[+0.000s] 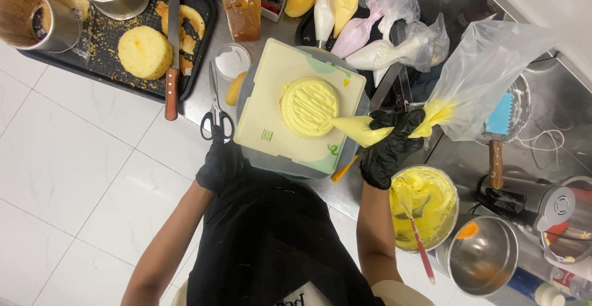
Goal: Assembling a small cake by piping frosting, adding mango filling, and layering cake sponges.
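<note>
My right hand (390, 144), in a black glove, squeezes a clear piping bag (370, 129) of yellow cream. The bag's tip touches the right edge of a small round cake (308, 106) covered in piped yellow lines. The cake sits on a pale square board (265, 112) on a grey turntable (271, 161). My left hand (217, 161), also gloved in black, rests at the turntable's near left edge, beside black-handled scissors (216, 118); its fingers are partly hidden.
A black tray (203, 16) holds a round sponge (145, 51), crumbs, metal rings and a long knife (172, 47). Filled piping bags (361, 25) lie behind the cake. A bowl of yellow cream (425, 204) with a spatula and an empty metal bowl (484, 257) stand right.
</note>
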